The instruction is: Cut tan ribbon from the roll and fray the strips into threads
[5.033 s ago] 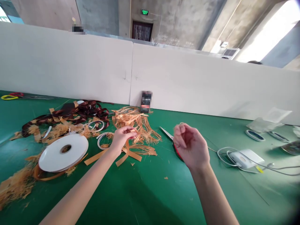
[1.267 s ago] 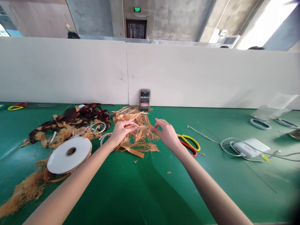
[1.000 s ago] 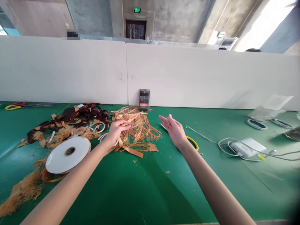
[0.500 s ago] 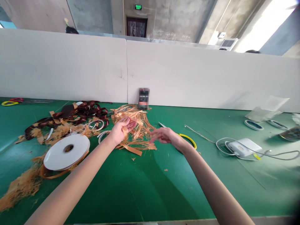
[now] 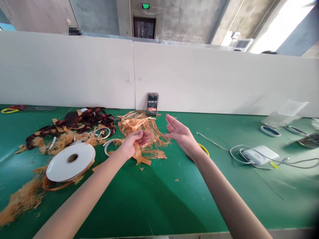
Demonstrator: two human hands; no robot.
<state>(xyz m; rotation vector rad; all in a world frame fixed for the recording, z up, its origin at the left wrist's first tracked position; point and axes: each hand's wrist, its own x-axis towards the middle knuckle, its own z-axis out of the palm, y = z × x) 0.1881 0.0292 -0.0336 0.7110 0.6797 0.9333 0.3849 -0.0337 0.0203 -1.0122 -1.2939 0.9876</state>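
Green matting (image 5: 159,202) covers the bench before a pale, smooth partition (image 5: 199,76). My left hand (image 5: 133,144) curls nearly closed, fingers pinching a flat orange strip (image 5: 139,156) at the edge of a frayed, fibrous orange heap (image 5: 142,127). My right hand (image 5: 180,134) hangs open, fingers spread, holding nothing, near yellow-handled scissors (image 5: 203,149).

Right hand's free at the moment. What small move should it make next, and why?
Probably reach the right hand over to the left hand and take hold of the orange strip hanging from it. The right hand is open and empty, and the left hand already grips that strip beside the frayed strands.
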